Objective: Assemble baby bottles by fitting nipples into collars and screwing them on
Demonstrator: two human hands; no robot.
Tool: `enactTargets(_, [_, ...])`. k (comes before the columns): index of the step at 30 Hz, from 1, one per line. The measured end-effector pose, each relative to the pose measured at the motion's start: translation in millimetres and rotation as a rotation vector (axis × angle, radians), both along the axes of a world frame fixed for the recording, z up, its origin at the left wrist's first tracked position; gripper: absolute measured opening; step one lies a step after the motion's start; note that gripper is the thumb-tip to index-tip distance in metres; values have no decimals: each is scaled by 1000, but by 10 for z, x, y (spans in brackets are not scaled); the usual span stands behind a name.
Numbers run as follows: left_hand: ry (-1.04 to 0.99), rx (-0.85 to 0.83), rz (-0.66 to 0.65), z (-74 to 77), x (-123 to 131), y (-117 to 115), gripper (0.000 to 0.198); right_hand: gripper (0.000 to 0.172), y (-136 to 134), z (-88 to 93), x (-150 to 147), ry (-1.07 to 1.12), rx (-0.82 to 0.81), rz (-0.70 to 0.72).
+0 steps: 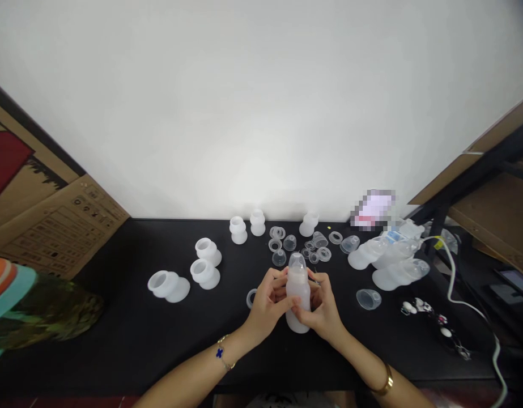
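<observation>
I hold a white translucent baby bottle (pixel 298 286) upright over the black table (pixel 129 334), with a clear cap on its top. My left hand (pixel 267 306) wraps its left side, fingers closed on it. My right hand (pixel 323 309) grips the right side, thumb across the bottle's lower body. A clear ring (pixel 251 298) lies on the table just left of my left hand. A clear cap (pixel 368 298) lies to the right of my right hand.
Several empty white bottle bodies (pixel 205 271) stand at the left and back. Loose clear rings and caps (pixel 312 246) lie behind the bottle. Finished bottles (pixel 388 260) lie at the right. A white cable (pixel 473 309), cardboard boxes (pixel 52 226) and colourful cloth (pixel 27 309) flank the table.
</observation>
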State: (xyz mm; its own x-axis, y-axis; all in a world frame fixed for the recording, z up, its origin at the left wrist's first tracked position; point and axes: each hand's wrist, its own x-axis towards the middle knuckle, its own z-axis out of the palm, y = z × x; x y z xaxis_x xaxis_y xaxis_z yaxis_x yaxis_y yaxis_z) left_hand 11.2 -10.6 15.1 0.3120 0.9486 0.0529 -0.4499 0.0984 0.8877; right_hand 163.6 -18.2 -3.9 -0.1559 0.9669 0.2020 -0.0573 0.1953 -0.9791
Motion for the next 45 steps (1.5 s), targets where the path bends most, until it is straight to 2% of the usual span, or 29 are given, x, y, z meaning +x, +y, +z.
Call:
enactTargets(19, [-2,-9,11,-11,1,-7,42,57,-10,34,-10,54,49,-10])
enactTargets(29, [41,-33,21,-15,-19,48,33,61,-4,5,8,160,-133,4])
enactTargets(34, [56,-93,15,32,-31,66,36,48,6,30,64,172,-239,-48])
enactTargets(40, [56,-86,-4,105,-80,103,42,43,21,32,101,131,-230,-91])
enactTargets(45, [38,-32,-19,52,-115,120,43,44,29,56,111,147,-194,-42])
